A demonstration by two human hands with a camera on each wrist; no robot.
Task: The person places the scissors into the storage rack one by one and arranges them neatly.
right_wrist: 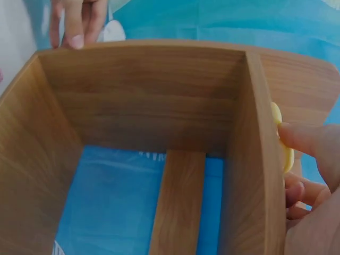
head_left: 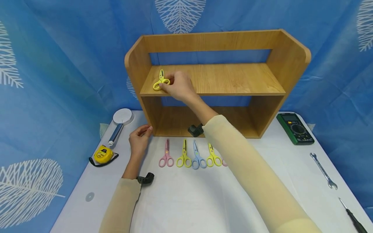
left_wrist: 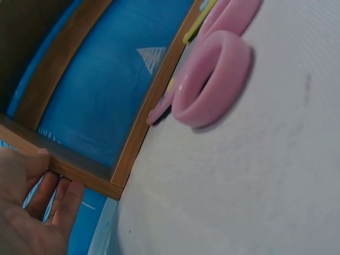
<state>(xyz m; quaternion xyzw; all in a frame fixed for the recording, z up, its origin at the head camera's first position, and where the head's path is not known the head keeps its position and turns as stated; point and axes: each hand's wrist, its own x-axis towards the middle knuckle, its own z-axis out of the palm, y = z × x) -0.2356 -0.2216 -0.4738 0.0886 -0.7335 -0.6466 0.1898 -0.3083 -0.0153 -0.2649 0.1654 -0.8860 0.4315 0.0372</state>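
In the head view my right hand [head_left: 179, 84] pinches yellow scissors [head_left: 161, 77] by a handle loop at the left end of the upper board of a wooden shelf [head_left: 221, 77]. The blades point toward the back. From the right wrist view, only a sliver of yellow handle [right_wrist: 288, 154] shows past the board. My left hand [head_left: 140, 139] touches the shelf's lower left side panel; its thumb and fingertips lie at the front edge [left_wrist: 85, 178]. On the table before the shelf lie pink scissors [head_left: 166, 154], yellow scissors [head_left: 184, 154], blue scissors [head_left: 198, 156] and more yellow scissors [head_left: 214, 155].
Another pink handle peeks out by the right sleeve [head_left: 250, 168]. To the left are a tape measure [head_left: 103, 154], a blue tube-like item [head_left: 116, 134] and a white round object [head_left: 123, 116]. A multimeter [head_left: 295, 128], wrench [head_left: 323, 171] and screwdriver [head_left: 352, 216] lie along the right.
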